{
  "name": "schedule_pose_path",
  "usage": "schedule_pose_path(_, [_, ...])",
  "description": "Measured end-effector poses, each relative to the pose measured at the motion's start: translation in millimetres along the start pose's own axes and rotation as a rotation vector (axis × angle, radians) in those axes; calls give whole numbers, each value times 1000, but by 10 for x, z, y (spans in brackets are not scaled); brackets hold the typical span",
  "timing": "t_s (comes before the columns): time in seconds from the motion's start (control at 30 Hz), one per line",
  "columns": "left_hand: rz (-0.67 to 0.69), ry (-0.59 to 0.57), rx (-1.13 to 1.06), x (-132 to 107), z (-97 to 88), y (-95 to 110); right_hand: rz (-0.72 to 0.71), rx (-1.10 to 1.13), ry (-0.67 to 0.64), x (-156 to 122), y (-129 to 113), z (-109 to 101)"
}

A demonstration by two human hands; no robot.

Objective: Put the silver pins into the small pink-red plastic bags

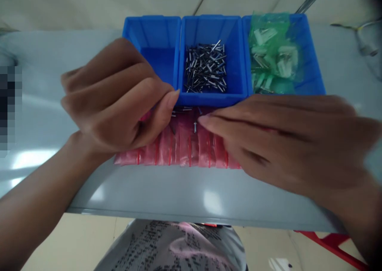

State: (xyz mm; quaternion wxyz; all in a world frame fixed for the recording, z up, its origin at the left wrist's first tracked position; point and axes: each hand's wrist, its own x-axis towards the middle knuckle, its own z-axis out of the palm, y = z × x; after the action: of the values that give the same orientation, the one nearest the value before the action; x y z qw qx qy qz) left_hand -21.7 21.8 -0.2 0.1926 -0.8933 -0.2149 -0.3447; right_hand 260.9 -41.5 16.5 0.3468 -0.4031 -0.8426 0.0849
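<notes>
Head view: left hand (pixel 113 96) curled, thumb tip just beside the front wall of the middle blue bin (pixel 212 100). Right hand (pixel 283 143) has its forefinger near a loose rivet (pixel 195 127) on a row of red plastic bags (pixel 182 147), which lie on a grey table (pixel 191 195). Hands apart; whether either grips anything, cannot tell. Most rivets (pixel 205 67) lie heaped in the bin, only a few out on the bags. Contents of bags not visible. Green bags (pixel 270 52) sit in the right bin (pixel 313 64).
</notes>
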Motion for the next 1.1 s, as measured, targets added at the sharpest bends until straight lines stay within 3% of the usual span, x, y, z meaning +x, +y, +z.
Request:
schedule_pose_path(0.1, [97,-56,53,-12,-33,-54,-407,-227,-86,-66,81,163])
schedule_pose_path(0.2, [100,-66,100,-10,-51,-47,-573,-321,-217,-72,124,241])
schedule_pose_path(0.33, [118,-36,146,-1,-52,-5,-593,-353,-223,-56,114,214])
schedule_pose_path(0.53, [139,-88,65,-19,-59,-25,-605,-408,-189,-56,119,177])
schedule_pose_path(0.67, [169,-59,89,-17,-47,-37,-610,-410,-172,-51,153,159])
schedule_pose_path(0.83, [170,-6,187,64,-21,14,-659,-421,-239,-44,203,126])
schedule_pose_path(1.1, [152,45,232,99,-7,87,-700,-439,-188,-41,169,164])
